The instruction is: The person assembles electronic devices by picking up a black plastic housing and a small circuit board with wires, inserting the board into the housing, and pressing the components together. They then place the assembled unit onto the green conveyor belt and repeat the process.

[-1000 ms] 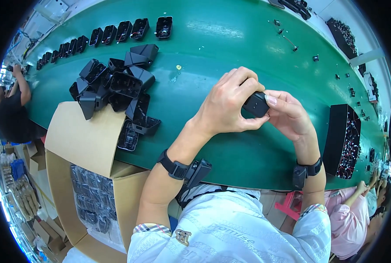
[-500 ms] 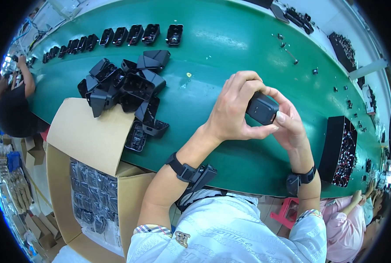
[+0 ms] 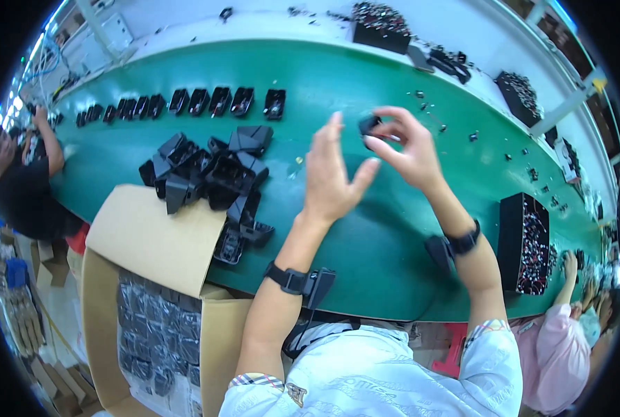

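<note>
My right hand (image 3: pixel 409 147) grips a small black plastic housing (image 3: pixel 370 129) over the green table, its fingers and thumb around the right side of it. What is inside the housing cannot be made out. To the left of it, my left hand (image 3: pixel 329 172) is raised and empty, with thumb and fingers apart. Left of that hand lies a loose heap of black plastic housings (image 3: pixel 216 170), some showing their hollow insides. Farther back, a row of open black housings (image 3: pixel 219 101) with small parts in them runs along the table.
An open cardboard box (image 3: pixel 158 229) holding bagged black parts stands at the table's near left edge. A black bin of small wired parts (image 3: pixel 523 243) sits at the right. More bins (image 3: pixel 381 35) occupy the rear shelf. Other people (image 3: pixel 28 187) work at both ends of the green table (image 3: pixel 310 278).
My left hand has let go of the housing and moved left, opening. My right hand has carried the housing up and away to the left. The view has shifted slightly.
</note>
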The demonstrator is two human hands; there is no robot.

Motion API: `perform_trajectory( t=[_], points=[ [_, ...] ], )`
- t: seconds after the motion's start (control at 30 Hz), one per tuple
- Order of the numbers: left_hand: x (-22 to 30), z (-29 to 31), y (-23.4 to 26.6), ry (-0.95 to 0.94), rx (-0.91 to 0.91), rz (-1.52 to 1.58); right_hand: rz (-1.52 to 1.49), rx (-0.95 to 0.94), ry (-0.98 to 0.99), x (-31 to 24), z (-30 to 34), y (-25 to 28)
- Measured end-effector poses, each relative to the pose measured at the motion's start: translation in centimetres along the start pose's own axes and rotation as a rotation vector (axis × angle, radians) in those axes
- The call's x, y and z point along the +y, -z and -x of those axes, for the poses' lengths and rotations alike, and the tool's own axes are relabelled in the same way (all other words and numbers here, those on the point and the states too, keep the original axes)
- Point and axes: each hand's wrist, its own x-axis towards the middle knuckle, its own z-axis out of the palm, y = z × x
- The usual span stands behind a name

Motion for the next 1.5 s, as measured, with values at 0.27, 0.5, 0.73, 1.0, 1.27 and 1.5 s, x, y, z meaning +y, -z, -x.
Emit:
perform_trajectory(
  t=[0.27, 0.5, 0.73, 1.0, 1.27, 1.5],
  points=[
    [0.7, -0.3, -0.1, 0.059, 0.057, -0.058, 0.825, -0.170, 0.444, 9.3, -8.7, -5.4],
    [1.0, -0.3, 0.3, 0.072, -0.033, -0.087, 0.916, -0.012, 0.606, 8.9, -8.2, -4.4],
    [0.2, 0.3, 0.3, 0.006, -0.002, -0.192, 1.209, 0.404, 0.027, 14.6, -9.1, 6.5],
    [8.0, 3.6, 6.6, 0.197, -0.095, -0.243, 0.995, 0.211, 0.080, 16.5, -5.7, 9.3],
    [7.5, 12.2, 13.0, 0.305, 0.089, -0.837, 0.013, 0.020, -0.160, 5.9, 4.5, 4.6],
    [6.6, 12.8, 10.4, 0.248, -0.120, -0.743, -0.547, -0.162, -0.401, 2.8, 10.0, 1.2]
  ],
)
